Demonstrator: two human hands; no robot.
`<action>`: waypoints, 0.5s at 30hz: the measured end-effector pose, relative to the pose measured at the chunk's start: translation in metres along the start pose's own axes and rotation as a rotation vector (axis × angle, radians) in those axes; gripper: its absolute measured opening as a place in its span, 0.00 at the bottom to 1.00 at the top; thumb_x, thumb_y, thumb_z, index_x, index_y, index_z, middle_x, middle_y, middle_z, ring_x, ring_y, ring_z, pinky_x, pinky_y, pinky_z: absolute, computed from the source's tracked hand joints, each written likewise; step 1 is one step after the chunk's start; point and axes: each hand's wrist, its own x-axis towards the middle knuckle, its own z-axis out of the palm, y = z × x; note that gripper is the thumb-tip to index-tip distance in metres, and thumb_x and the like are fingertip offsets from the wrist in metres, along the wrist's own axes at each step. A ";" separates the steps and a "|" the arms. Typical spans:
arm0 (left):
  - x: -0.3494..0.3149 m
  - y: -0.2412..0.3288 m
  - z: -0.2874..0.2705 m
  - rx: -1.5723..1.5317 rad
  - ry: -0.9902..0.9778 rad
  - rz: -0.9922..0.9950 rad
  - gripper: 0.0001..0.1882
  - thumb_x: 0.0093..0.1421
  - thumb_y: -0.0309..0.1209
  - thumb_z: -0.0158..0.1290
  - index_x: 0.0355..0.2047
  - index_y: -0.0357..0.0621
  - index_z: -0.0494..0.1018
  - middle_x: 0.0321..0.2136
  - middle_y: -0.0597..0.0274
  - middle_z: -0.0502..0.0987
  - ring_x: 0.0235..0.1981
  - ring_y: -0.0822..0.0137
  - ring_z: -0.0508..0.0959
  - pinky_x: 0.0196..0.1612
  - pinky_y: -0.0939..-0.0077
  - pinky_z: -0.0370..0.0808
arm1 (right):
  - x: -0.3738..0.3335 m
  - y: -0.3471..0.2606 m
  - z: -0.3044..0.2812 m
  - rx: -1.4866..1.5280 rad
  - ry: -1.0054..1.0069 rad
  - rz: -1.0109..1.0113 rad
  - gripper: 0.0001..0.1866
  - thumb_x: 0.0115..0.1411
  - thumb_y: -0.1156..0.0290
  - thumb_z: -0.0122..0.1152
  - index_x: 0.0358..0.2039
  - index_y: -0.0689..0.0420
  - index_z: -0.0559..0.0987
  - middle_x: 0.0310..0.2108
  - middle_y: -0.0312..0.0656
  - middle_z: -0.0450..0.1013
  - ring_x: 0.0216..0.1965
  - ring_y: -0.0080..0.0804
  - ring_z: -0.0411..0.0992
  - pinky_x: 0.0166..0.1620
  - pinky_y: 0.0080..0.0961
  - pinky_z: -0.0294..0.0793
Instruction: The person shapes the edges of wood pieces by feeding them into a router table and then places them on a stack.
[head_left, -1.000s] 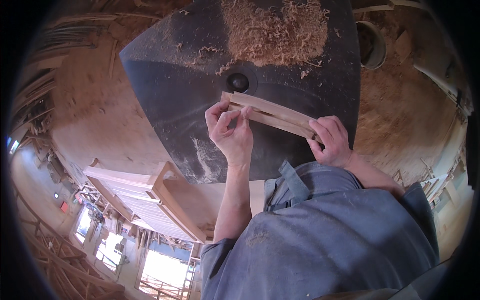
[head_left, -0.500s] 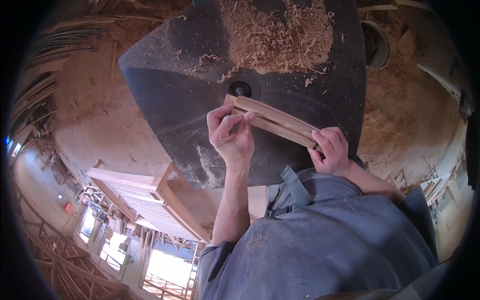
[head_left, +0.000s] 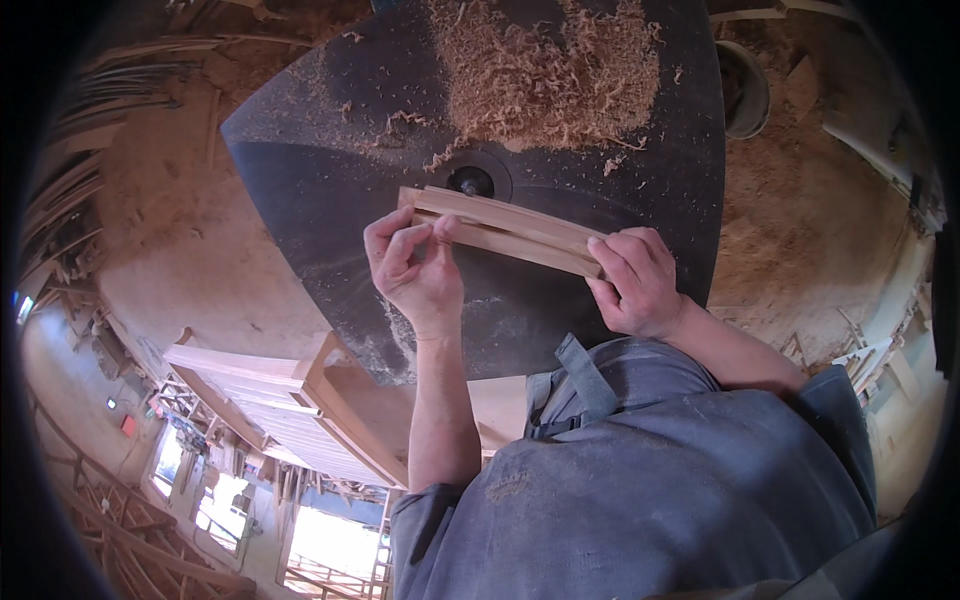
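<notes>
One pale, slotted wooden piece (head_left: 512,218), ends clamped in the fingers of left hand (head_left: 415,285) and right hand (head_left: 638,283), lies beside a round black spindle (head_left: 470,181), seemingly for shaping, next calling for steady guidance.

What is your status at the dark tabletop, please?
Left grip on left end of grooved wooden piece; right grip on right end. Dark spindle just beyond. Wood shavings heaped farther back.

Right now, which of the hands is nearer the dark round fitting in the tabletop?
Left. The left hand is below the fitting in the picture, slightly left; the right hand is farther off, below and well to its right.
</notes>
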 end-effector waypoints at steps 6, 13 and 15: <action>0.023 -0.013 -0.019 -0.008 0.031 -0.019 0.11 0.53 0.27 0.73 0.25 0.39 0.79 0.42 0.64 0.76 0.39 0.72 0.76 0.39 0.81 0.71 | 0.027 -0.002 0.016 0.011 -0.021 -0.059 0.32 0.40 0.77 0.71 0.50 0.66 0.77 0.42 0.46 0.72 0.39 0.44 0.73 0.42 0.39 0.75; 0.049 -0.031 -0.038 -0.088 0.104 -0.004 0.10 0.54 0.26 0.72 0.26 0.38 0.80 0.42 0.65 0.76 0.39 0.73 0.76 0.44 0.81 0.73 | 0.056 -0.008 0.038 -0.001 -0.036 -0.121 0.32 0.41 0.74 0.70 0.51 0.67 0.77 0.42 0.45 0.72 0.40 0.43 0.72 0.43 0.39 0.74; 0.056 -0.036 -0.045 -0.075 0.125 -0.011 0.09 0.54 0.25 0.72 0.26 0.37 0.81 0.43 0.65 0.76 0.39 0.74 0.76 0.45 0.80 0.73 | 0.067 -0.013 0.043 -0.023 -0.044 -0.137 0.32 0.42 0.73 0.70 0.52 0.67 0.77 0.42 0.45 0.72 0.40 0.42 0.72 0.43 0.38 0.73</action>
